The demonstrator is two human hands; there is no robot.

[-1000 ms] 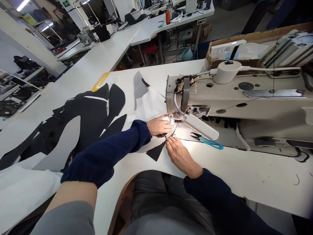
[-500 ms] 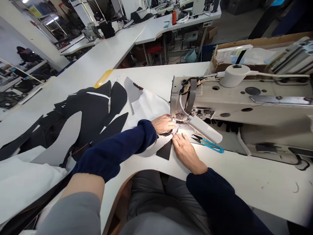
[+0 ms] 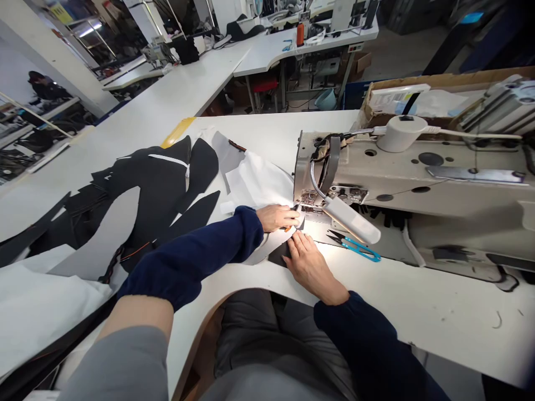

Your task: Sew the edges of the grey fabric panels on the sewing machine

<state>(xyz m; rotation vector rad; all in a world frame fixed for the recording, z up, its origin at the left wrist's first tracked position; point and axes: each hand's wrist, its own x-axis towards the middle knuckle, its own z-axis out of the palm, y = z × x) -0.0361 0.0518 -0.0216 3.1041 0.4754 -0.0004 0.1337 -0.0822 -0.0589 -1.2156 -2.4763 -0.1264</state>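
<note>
No legible text, seemingly

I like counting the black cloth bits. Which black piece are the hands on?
The small black piece by the sewing machine, under the right hand. The bigger black pieces lie untouched farther left.

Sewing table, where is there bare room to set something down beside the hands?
Bare table lies right of the right hand, in front of the sewing machine and past the blue snips. Left of the left hand it is crowded with black fabric pieces and white fabric.

Blue thread snips (image 3: 356,245), cardboard box (image 3: 422,97), orange thread cone (image 3: 300,34)
</note>
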